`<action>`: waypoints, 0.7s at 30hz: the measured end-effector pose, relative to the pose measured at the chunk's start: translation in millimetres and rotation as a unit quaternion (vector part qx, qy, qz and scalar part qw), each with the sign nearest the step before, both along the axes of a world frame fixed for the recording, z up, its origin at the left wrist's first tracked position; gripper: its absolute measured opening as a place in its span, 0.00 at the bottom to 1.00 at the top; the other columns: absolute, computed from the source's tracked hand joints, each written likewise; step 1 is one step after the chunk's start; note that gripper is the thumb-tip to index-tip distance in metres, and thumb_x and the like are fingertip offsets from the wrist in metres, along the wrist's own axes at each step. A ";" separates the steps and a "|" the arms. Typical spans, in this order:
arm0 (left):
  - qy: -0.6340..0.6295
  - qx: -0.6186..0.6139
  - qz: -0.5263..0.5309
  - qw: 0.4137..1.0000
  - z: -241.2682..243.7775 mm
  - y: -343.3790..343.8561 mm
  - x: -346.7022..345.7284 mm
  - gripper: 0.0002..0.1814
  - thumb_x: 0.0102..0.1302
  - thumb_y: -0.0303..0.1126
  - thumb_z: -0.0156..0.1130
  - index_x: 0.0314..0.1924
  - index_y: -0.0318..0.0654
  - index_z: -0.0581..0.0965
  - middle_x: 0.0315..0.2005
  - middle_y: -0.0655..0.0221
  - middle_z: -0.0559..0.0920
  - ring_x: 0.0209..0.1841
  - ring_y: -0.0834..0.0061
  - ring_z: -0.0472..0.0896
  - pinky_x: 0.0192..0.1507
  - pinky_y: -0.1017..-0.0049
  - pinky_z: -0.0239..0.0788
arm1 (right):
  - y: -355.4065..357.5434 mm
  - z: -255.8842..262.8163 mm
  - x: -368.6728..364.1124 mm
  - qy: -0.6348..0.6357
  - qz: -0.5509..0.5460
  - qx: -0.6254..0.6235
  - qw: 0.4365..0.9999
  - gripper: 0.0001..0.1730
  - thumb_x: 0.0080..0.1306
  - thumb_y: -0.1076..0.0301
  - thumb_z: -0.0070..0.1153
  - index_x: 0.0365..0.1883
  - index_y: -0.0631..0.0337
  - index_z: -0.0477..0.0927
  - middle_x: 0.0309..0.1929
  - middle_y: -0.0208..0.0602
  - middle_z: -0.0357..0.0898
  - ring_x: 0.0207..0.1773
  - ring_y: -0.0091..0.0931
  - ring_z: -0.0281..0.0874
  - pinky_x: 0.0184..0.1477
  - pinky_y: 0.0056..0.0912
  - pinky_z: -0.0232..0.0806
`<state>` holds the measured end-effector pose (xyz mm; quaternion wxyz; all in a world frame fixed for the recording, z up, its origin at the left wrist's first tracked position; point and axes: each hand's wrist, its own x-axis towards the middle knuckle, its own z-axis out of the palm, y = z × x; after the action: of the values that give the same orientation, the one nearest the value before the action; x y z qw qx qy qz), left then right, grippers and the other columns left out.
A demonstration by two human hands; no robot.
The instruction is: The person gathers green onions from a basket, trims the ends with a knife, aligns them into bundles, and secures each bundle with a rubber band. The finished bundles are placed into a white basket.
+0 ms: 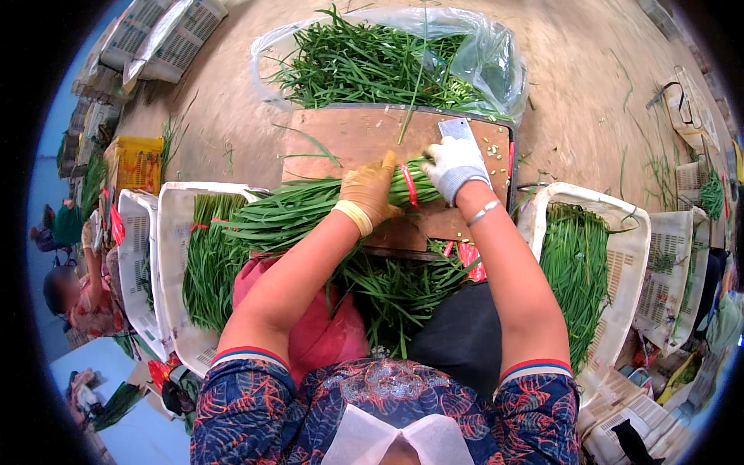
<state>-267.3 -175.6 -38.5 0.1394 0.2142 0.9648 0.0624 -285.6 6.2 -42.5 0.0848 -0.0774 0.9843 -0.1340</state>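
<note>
A bundle of long green leafy stems, like garlic chives, lies across a wooden board, with a red band around its stem end. My left hand, in a tan rubber glove, grips the bundle just left of the band. In a white knit glove, my right hand is at the cut stem end; a flat metal blade sticks out beyond it, its handle hidden by the hand. Small cut stem pieces lie at the board's right side. Red strips lie at its near edge.
Behind the board stands a clear plastic bag full of loose greens. White plastic crates with greens flank me. A yellow crate stands at left, near another person. Loose greens lie between my legs.
</note>
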 end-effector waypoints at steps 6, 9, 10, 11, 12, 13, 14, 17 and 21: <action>-0.016 0.032 0.016 0.999 -4.3 -2.6 3.9 0.50 0.37 0.44 0.79 0.58 0.42 0.60 0.52 0.61 0.73 0.55 0.59 0.74 0.52 0.59 0.67 | -0.2 -4.2 -26.0 -0.095 0.091 0.040 0.991 0.15 0.61 0.58 0.52 0.41 0.55 0.82 0.42 0.46 0.81 0.48 0.42 0.78 0.50 0.42 0.71; -0.005 0.007 0.006 1.000 1.1 -1.9 8.8 0.50 0.37 0.43 0.79 0.60 0.44 0.60 0.55 0.62 0.70 0.60 0.61 0.70 0.55 0.55 0.64 | -2.9 -4.9 -24.8 -0.082 0.088 0.066 0.991 0.14 0.61 0.60 0.51 0.39 0.57 0.82 0.41 0.47 0.81 0.46 0.42 0.79 0.49 0.42 0.71; -0.009 0.010 0.010 1.000 1.0 -2.6 9.5 0.50 0.38 0.43 0.78 0.60 0.44 0.60 0.56 0.62 0.69 0.61 0.60 0.68 0.56 0.52 0.62 | -4.1 -5.7 -23.9 -0.070 0.090 0.075 0.991 0.13 0.61 0.60 0.51 0.38 0.57 0.82 0.41 0.47 0.81 0.46 0.42 0.79 0.48 0.42 0.71; -0.012 0.012 0.013 1.000 0.9 -3.1 10.0 0.50 0.39 0.42 0.78 0.61 0.45 0.60 0.57 0.62 0.68 0.63 0.60 0.67 0.58 0.49 0.61 | -5.1 -6.7 -23.4 -0.058 0.092 0.084 0.991 0.13 0.62 0.61 0.51 0.38 0.57 0.82 0.41 0.47 0.81 0.46 0.42 0.79 0.48 0.42 0.71; -0.015 0.014 0.016 1.000 1.0 -4.2 10.5 0.49 0.40 0.42 0.78 0.62 0.45 0.60 0.58 0.62 0.67 0.64 0.60 0.65 0.59 0.47 0.59 | -5.0 -8.0 -23.3 -0.051 0.099 0.080 0.991 0.13 0.61 0.61 0.51 0.37 0.57 0.82 0.40 0.47 0.81 0.45 0.42 0.80 0.47 0.42 0.72; 0.001 0.018 0.015 1.000 -0.7 -5.6 11.6 0.50 0.40 0.42 0.78 0.62 0.46 0.60 0.58 0.62 0.67 0.64 0.60 0.66 0.58 0.47 0.60 | -3.0 -9.5 -23.2 -0.043 0.106 0.076 0.990 0.12 0.61 0.61 0.51 0.36 0.57 0.82 0.39 0.47 0.81 0.44 0.42 0.80 0.46 0.43 0.72; 0.017 0.022 0.014 1.000 -4.4 -7.3 13.3 0.50 0.39 0.42 0.78 0.62 0.46 0.59 0.57 0.62 0.67 0.63 0.59 0.66 0.57 0.48 0.61 | -0.4 -10.3 -23.0 -0.036 0.113 0.073 0.990 0.12 0.60 0.62 0.51 0.36 0.57 0.82 0.38 0.47 0.82 0.43 0.43 0.80 0.46 0.43 0.72; 0.053 0.035 0.016 0.998 -16.1 -11.7 18.3 0.51 0.38 0.41 0.78 0.62 0.46 0.59 0.57 0.63 0.67 0.63 0.59 0.66 0.57 0.47 0.61 | 12.2 -1.8 -20.2 -0.017 0.044 0.076 0.996 0.11 0.58 0.62 0.52 0.35 0.57 0.82 0.36 0.47 0.82 0.40 0.43 0.81 0.43 0.44 0.73; 0.048 0.028 0.016 0.998 -15.3 -9.0 18.1 0.51 0.39 0.41 0.78 0.62 0.47 0.59 0.59 0.63 0.66 0.65 0.59 0.65 0.58 0.45 0.59 | 82.2 -25.6 -27.7 0.150 -0.173 -0.014 0.973 0.12 0.58 0.58 0.54 0.30 0.56 0.82 0.32 0.49 0.81 0.37 0.44 0.80 0.41 0.45 0.72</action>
<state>-249.2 -184.6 -53.8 0.0857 0.2053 0.9715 0.0816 -313.3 88.4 -68.1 -0.0897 0.0741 0.9822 -0.1474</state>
